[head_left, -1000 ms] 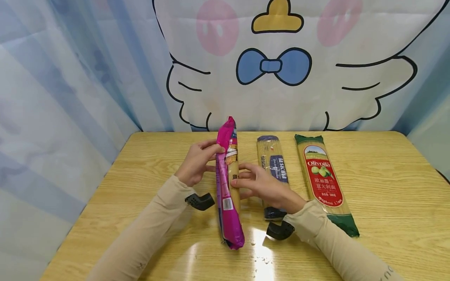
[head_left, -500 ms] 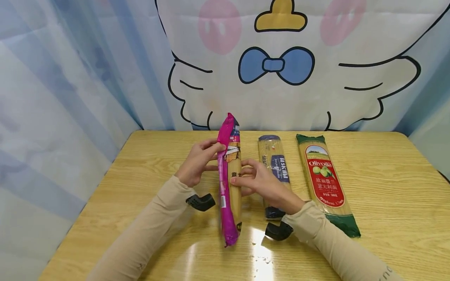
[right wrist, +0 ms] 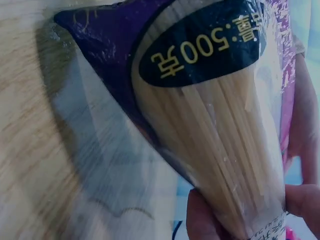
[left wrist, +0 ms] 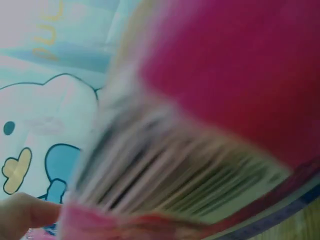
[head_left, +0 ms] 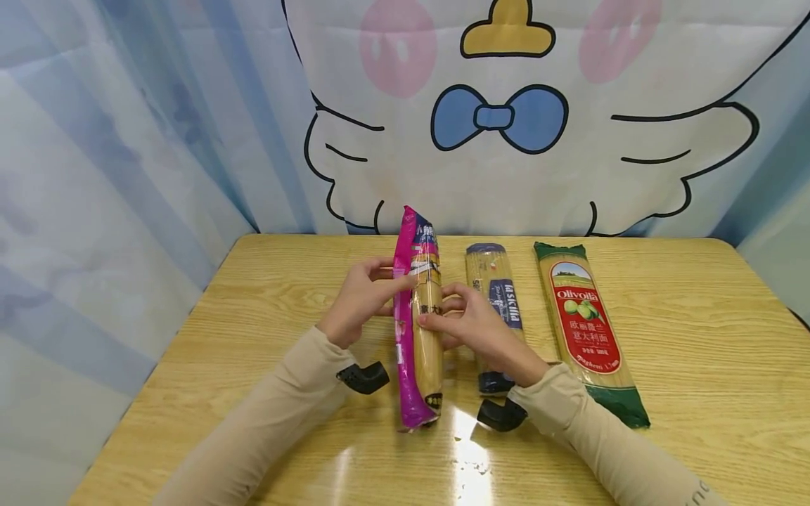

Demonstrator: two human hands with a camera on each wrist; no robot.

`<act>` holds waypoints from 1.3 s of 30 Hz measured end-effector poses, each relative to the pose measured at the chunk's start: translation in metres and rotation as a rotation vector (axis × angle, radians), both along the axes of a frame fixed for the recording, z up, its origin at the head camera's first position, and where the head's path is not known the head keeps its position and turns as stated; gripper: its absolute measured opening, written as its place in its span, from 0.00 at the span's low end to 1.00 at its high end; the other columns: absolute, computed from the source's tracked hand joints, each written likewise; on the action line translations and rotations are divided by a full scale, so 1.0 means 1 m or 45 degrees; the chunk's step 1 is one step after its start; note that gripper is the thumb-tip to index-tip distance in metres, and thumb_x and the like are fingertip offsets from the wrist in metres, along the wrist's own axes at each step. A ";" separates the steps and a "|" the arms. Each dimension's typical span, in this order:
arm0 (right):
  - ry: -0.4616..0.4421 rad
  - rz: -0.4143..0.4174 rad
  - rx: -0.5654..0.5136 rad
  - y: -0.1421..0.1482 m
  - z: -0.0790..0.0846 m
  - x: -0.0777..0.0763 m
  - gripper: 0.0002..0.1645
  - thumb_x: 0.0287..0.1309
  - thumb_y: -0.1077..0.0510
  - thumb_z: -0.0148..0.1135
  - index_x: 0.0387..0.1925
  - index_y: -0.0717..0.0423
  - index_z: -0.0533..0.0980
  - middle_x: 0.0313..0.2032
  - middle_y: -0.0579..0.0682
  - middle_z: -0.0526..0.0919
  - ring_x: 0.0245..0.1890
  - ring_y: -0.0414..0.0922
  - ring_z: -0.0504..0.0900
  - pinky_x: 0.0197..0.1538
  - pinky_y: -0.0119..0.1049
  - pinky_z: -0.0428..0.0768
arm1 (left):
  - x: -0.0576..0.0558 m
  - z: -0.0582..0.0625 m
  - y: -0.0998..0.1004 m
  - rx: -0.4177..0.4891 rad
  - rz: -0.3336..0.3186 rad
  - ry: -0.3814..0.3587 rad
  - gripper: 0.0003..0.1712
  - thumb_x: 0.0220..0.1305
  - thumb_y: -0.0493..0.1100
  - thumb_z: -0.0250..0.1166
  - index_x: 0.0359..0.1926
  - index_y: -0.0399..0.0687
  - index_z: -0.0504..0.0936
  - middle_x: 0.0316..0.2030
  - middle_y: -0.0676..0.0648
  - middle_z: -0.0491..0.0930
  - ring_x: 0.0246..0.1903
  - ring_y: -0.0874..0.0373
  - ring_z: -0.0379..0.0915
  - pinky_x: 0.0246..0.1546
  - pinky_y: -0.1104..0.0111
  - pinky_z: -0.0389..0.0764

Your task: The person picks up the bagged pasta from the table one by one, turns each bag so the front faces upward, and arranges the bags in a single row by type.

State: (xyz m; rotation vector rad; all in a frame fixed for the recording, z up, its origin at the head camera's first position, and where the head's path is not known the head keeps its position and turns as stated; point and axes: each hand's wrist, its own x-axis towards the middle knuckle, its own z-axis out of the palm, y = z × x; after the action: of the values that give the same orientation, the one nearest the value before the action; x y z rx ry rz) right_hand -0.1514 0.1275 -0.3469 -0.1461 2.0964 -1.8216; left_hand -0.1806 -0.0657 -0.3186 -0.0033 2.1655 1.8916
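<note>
Between both hands, tilted upright above the table, is a pink and clear pack of spaghetti (head_left: 427, 358). My left hand (head_left: 363, 301) grips its pink left side, the thumb lying across the front and the other fingers behind. My right hand (head_left: 477, 325) pinches the right edge at mid-height, thumb in front. In the right wrist view, pale strands and a dark oval label show through the film of the spaghetti pack (right wrist: 215, 115). The left wrist view is filled by the blurred pink back of the spaghetti pack (left wrist: 235, 75).
A blue-ended spaghetti pack (head_left: 490, 270) lies on the wooden table (head_left: 709, 316) just behind my right hand, partly hidden by it. Right of that lies a green-ended spaghetti pack (head_left: 585, 323) with a red label. A cartoon-printed curtain (head_left: 506, 190) hangs along the table's back edge.
The pink pack has turned so its clear front with the strands faces me more, and its lower end has risen slightly. My left thumb has shifted right across the front.
</note>
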 end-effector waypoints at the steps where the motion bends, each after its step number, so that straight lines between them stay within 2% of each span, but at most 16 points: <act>1: 0.006 -0.009 0.021 0.000 0.001 0.000 0.39 0.58 0.54 0.71 0.63 0.65 0.62 0.52 0.64 0.78 0.38 0.48 0.85 0.39 0.45 0.88 | 0.001 -0.001 0.001 -0.003 0.002 0.001 0.34 0.62 0.49 0.71 0.65 0.45 0.71 0.57 0.40 0.75 0.50 0.48 0.79 0.42 0.56 0.88; 7: 0.039 -0.050 0.126 0.000 0.004 0.002 0.42 0.55 0.50 0.74 0.62 0.64 0.62 0.55 0.65 0.74 0.37 0.51 0.85 0.39 0.44 0.88 | 0.003 -0.007 0.007 0.002 0.028 0.023 0.35 0.58 0.49 0.74 0.64 0.47 0.71 0.52 0.39 0.77 0.39 0.51 0.81 0.33 0.60 0.88; 13: 0.092 -0.063 0.220 0.001 0.006 0.003 0.44 0.52 0.47 0.76 0.61 0.64 0.64 0.53 0.64 0.76 0.34 0.50 0.85 0.37 0.43 0.88 | 0.002 -0.010 0.010 0.010 0.052 0.045 0.35 0.55 0.47 0.76 0.61 0.45 0.72 0.47 0.39 0.77 0.35 0.53 0.80 0.33 0.62 0.88; 19: 0.089 -0.064 0.196 0.000 0.008 0.002 0.43 0.52 0.48 0.76 0.60 0.64 0.64 0.51 0.64 0.76 0.34 0.50 0.85 0.36 0.43 0.88 | 0.001 -0.009 0.010 0.027 0.084 0.041 0.35 0.55 0.42 0.76 0.62 0.44 0.72 0.50 0.38 0.79 0.35 0.53 0.82 0.33 0.61 0.88; 24: 0.071 -0.062 0.189 0.002 0.008 0.002 0.44 0.51 0.48 0.77 0.60 0.63 0.64 0.51 0.64 0.76 0.35 0.50 0.85 0.36 0.44 0.88 | 0.000 -0.009 0.009 0.048 0.098 0.020 0.36 0.56 0.40 0.75 0.64 0.44 0.71 0.54 0.36 0.79 0.40 0.51 0.82 0.35 0.62 0.88; 28: 0.044 -0.051 0.158 0.004 0.010 0.001 0.44 0.50 0.48 0.77 0.61 0.60 0.64 0.52 0.63 0.75 0.37 0.51 0.85 0.38 0.46 0.89 | -0.003 -0.011 0.004 0.103 0.090 -0.003 0.36 0.57 0.39 0.74 0.66 0.45 0.70 0.55 0.38 0.80 0.42 0.52 0.82 0.35 0.63 0.88; 31: 0.030 -0.023 0.131 0.008 0.010 -0.001 0.44 0.51 0.47 0.77 0.62 0.59 0.65 0.53 0.63 0.76 0.39 0.52 0.86 0.42 0.50 0.88 | -0.005 -0.011 -0.001 0.178 0.063 -0.020 0.37 0.59 0.38 0.72 0.68 0.45 0.68 0.56 0.37 0.79 0.43 0.51 0.82 0.37 0.62 0.88; 34: 0.011 0.047 0.082 0.014 0.011 -0.004 0.43 0.55 0.49 0.74 0.65 0.60 0.64 0.57 0.64 0.75 0.44 0.52 0.86 0.48 0.52 0.86 | -0.005 -0.011 -0.005 0.253 0.036 -0.044 0.37 0.61 0.37 0.70 0.70 0.47 0.66 0.58 0.37 0.78 0.44 0.51 0.82 0.39 0.61 0.88; 39: -0.047 0.198 -0.001 0.023 0.009 -0.008 0.46 0.60 0.55 0.69 0.72 0.63 0.56 0.68 0.66 0.65 0.61 0.58 0.76 0.60 0.50 0.80 | -0.006 -0.012 -0.008 0.315 0.023 -0.050 0.37 0.62 0.37 0.69 0.70 0.49 0.65 0.59 0.39 0.76 0.46 0.50 0.81 0.44 0.60 0.87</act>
State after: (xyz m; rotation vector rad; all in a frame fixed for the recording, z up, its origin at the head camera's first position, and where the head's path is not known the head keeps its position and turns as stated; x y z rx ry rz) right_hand -0.1590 0.1502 -0.3377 -0.2659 1.9997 -1.7213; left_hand -0.1869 -0.0739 -0.3302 -0.0123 1.8990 2.1376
